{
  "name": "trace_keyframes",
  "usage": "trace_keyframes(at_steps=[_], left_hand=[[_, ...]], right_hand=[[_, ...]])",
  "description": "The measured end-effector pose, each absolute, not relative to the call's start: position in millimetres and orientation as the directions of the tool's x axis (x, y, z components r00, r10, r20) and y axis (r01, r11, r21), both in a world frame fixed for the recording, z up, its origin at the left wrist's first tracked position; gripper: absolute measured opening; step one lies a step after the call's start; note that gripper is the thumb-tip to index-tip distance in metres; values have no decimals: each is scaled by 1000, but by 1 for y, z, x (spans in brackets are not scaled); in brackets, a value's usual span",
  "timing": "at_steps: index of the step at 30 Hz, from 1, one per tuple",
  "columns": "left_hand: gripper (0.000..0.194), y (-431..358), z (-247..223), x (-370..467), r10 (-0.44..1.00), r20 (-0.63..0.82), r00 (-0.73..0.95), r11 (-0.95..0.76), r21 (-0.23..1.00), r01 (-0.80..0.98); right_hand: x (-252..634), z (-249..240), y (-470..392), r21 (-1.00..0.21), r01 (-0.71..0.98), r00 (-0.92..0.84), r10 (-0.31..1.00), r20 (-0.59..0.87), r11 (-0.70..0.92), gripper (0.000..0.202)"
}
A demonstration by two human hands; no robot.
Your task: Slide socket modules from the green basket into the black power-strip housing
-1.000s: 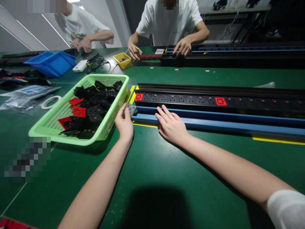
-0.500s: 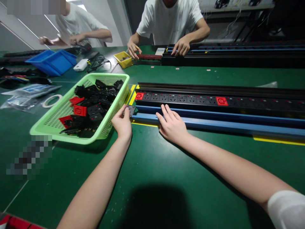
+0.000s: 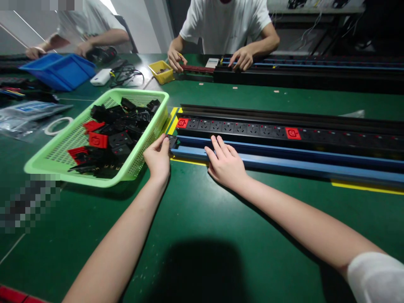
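Observation:
My left hand (image 3: pixel 158 158) grips a black socket module (image 3: pixel 172 141) between thumb and fingers, at the left end of a long blue channel rail (image 3: pixel 277 163). The module sits at the rail's open end; its far side is hidden by my fingers. My right hand (image 3: pixel 226 163) rests across the blue rail with fingers stretched out. Behind the rail lies a black power strip (image 3: pixel 241 128) with a row of sockets and red socket modules (image 3: pixel 293 133) set into it. Left of my left hand stands a green basket (image 3: pixel 132 172) of loose black and red modules.
A co-worker (image 3: pixel 225 29) handles another strip across the green table (image 3: pixel 202 235); a second person (image 3: pixel 91 29) is at the far left. Around the basket are a blue bin (image 3: pixel 59 73), a small yellow bin (image 3: pixel 161 73), a tape roll (image 3: pixel 58 126), plastic bags (image 3: pixel 28 120) and cables (image 3: pixel 126 75).
The view has shifted slightly, moving the basket left and up in the picture. Both my hands keep their places at the rail. The person at far left has moved their hands toward the blue bin.

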State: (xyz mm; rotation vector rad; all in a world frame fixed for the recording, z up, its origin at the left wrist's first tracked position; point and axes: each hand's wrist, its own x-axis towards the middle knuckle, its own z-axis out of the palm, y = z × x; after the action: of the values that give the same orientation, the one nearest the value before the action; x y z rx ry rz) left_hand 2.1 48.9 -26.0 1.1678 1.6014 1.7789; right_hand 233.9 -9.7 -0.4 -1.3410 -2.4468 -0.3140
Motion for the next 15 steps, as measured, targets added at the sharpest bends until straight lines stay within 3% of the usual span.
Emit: trace_keyframes(at_steps=[15], left_hand=[[36,49,-27,0,811,251,-528,-186,967,175]], right_hand=[[234,0,-9,75,847,-509,762,400,526,52]])
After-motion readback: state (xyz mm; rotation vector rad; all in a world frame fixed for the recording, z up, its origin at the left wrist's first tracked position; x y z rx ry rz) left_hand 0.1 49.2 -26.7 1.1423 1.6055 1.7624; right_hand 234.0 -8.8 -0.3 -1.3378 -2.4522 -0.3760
